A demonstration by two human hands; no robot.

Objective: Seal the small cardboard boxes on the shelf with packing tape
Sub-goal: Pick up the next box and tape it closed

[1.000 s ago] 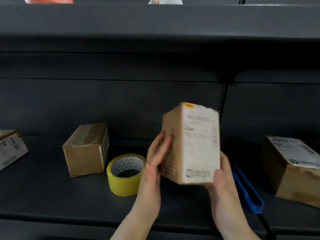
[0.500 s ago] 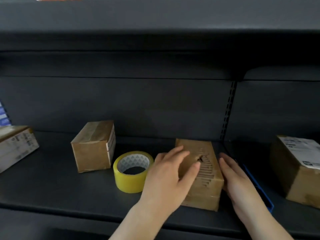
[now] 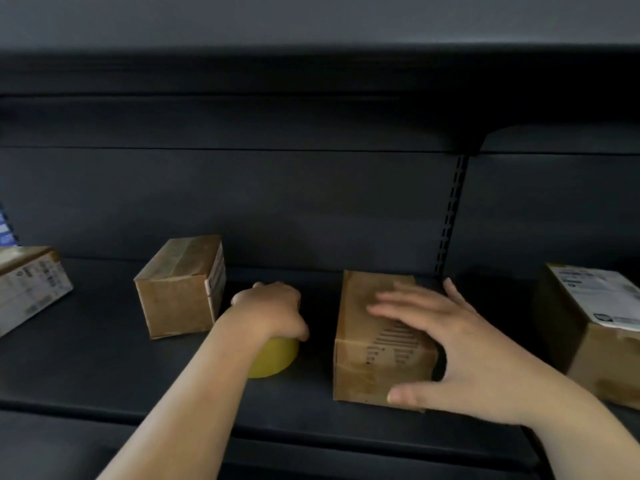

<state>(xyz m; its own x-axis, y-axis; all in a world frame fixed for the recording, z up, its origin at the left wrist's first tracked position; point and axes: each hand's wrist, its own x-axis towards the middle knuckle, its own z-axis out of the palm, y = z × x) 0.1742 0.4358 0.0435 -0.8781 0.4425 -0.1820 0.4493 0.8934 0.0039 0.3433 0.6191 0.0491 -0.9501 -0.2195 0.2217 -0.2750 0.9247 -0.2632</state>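
A small cardboard box (image 3: 360,344) lies flat on the dark shelf (image 3: 86,368), near its front edge. My right hand (image 3: 460,348) rests on top of it, fingers spread and thumb at the front corner. My left hand (image 3: 273,313) is closed over the top of the yellow roll of packing tape (image 3: 277,356), which stands on the shelf just left of that box. Most of the roll is hidden under the hand. Another small cardboard box (image 3: 180,289), with tape along its top seam, sits left of the roll.
A larger box with a white label (image 3: 588,327) stands at the right end of the shelf. At the left edge lies a tilted labelled box (image 3: 27,289). An upper shelf overhangs the space. A slotted upright (image 3: 450,216) runs down the back panel.
The box was held upright in both hands, then laid flat on the shelf. My left hand left the box and closed over the tape roll. My right hand moved onto the box top.
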